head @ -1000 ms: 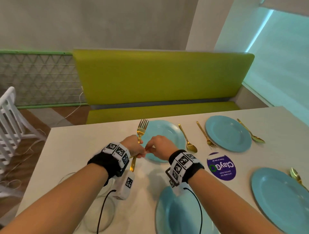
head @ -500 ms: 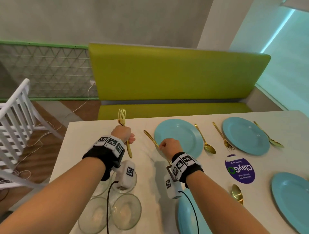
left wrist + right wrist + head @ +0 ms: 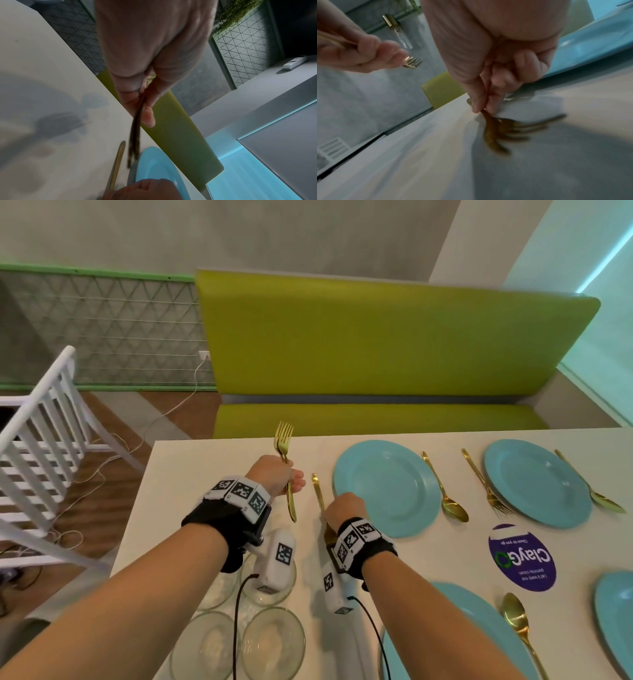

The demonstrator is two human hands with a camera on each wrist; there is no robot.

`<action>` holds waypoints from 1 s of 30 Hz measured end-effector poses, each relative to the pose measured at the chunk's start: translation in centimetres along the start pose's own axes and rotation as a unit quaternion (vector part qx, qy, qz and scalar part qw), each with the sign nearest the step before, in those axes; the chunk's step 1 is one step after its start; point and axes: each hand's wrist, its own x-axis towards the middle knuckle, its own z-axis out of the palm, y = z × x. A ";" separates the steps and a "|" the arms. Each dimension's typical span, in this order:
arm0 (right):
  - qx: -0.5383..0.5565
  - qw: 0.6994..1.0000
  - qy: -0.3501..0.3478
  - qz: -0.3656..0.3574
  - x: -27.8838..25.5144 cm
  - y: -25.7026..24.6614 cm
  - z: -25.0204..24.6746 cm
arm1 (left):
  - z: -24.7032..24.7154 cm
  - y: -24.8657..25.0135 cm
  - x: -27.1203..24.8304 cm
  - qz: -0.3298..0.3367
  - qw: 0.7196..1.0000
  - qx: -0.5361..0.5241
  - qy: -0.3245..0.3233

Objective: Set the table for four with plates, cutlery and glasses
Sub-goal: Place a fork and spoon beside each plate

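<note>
My left hand (image 3: pixel 291 477) grips two gold forks (image 3: pixel 284 440) upright over the table's far left, tines up; both handles (image 3: pixel 135 135) show in the left wrist view. My right hand (image 3: pixel 342 505) pinches another gold fork (image 3: pixel 318 491) just left of the far-left blue plate (image 3: pixel 387 487), handle pointing away. Its blurred tines (image 3: pixel 505 129) are at the tabletop; I cannot tell if they touch it. A spoon (image 3: pixel 445 491) lies right of that plate.
The far-right blue plate (image 3: pixel 537 481) has a fork (image 3: pixel 486 484) and a spoon (image 3: pixel 589 487) beside it. Two more plates (image 3: pixel 455 631) (image 3: pixel 616 611) and a spoon (image 3: pixel 520 631) lie near me. Several clear glasses (image 3: pixel 274 642) stand under my left wrist. A purple sticker (image 3: pixel 522 558) marks the table.
My hands have parted: the right took one fork from the bunch and brought it down left of the far-left plate. The left hand moved left with the other forks.
</note>
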 end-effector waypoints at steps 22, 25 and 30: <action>0.152 0.985 0.044 0.062 2.1 -0.4 -2.0 | -0.1 -0.4 1.3 0.012 1.000 0.010 0.007; 0.158 0.985 0.041 0.059 1.3 -0.3 -2.6 | 0.1 -0.5 1.1 0.016 1.000 0.012 0.009; 0.160 0.984 0.068 -0.036 -1.5 0.2 -4.6 | 1.1 -0.2 0.1 0.029 0.999 0.028 -0.008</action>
